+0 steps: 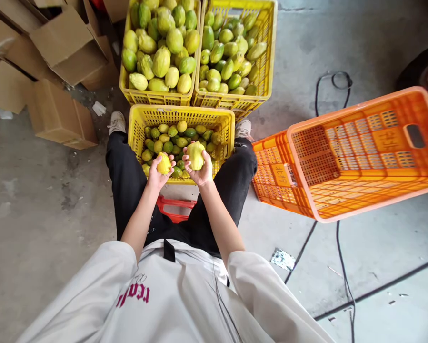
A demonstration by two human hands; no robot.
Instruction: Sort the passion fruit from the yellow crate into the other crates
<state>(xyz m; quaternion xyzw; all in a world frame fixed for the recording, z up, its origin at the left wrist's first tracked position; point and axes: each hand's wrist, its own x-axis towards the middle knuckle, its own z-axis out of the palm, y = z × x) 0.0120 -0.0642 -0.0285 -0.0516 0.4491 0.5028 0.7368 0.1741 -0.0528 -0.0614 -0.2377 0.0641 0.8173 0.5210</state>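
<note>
My left hand [155, 178] is closed around a small yellow lemon [164, 163]. Slightly to the right, my right hand [204, 175] grips a larger, knobbly, pale yellow lemon [195, 155], its fingers wrapped along the sides. Both hands are above the near edge of a yellow plastic crate [181, 111] between my legs. Inside that crate lies a layer of green and yellow lemons [167, 146], partly hidden by my hands.
Two yellow crates filled with green and yellow fruit, the left crate [156, 99] and the right crate [231, 97], stand beyond. An orange crate [292, 128] is at my right. Cardboard boxes [58, 114] lie left; black cables [342, 267] cross the floor. A red stool [176, 202] shows beneath me.
</note>
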